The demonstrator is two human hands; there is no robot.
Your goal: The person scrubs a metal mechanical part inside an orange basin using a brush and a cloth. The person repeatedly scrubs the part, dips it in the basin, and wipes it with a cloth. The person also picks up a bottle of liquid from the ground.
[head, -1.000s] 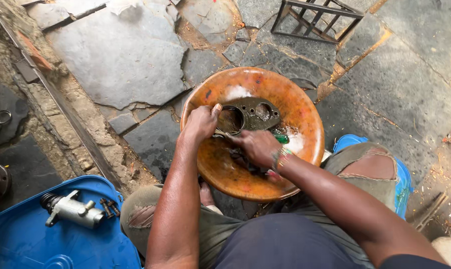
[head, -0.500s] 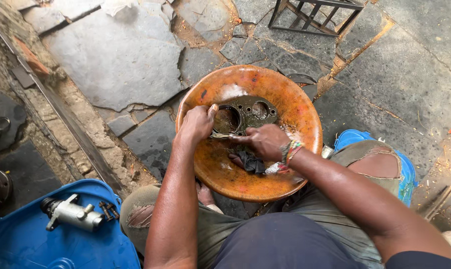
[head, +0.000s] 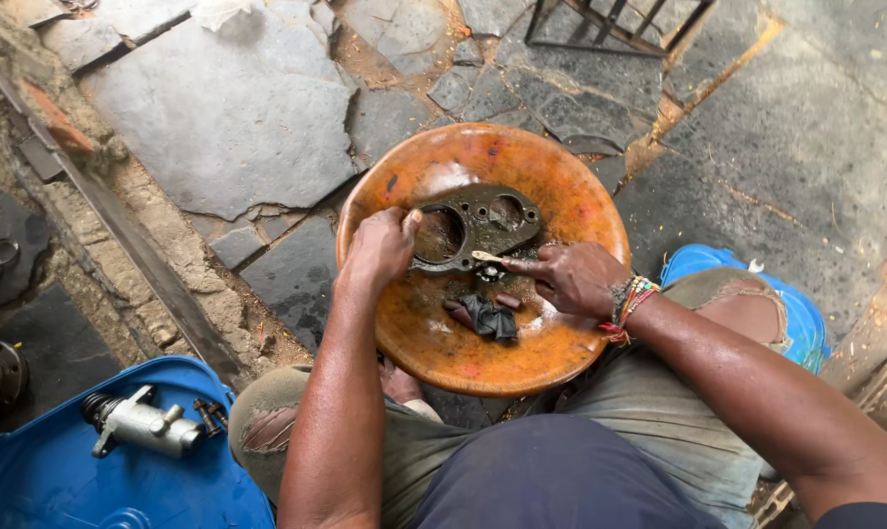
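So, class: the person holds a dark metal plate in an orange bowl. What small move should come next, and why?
Probably draw the small pale tool in the right hand along the dark metal plate, since its tip rests on the plate's lower edge while the left hand steadies the plate over the orange bowl.

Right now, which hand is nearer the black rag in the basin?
Right. The right hand sits just above and right of the black rag, holding a small pale tool. The left hand is farther off at the upper left, gripping the metal plate.
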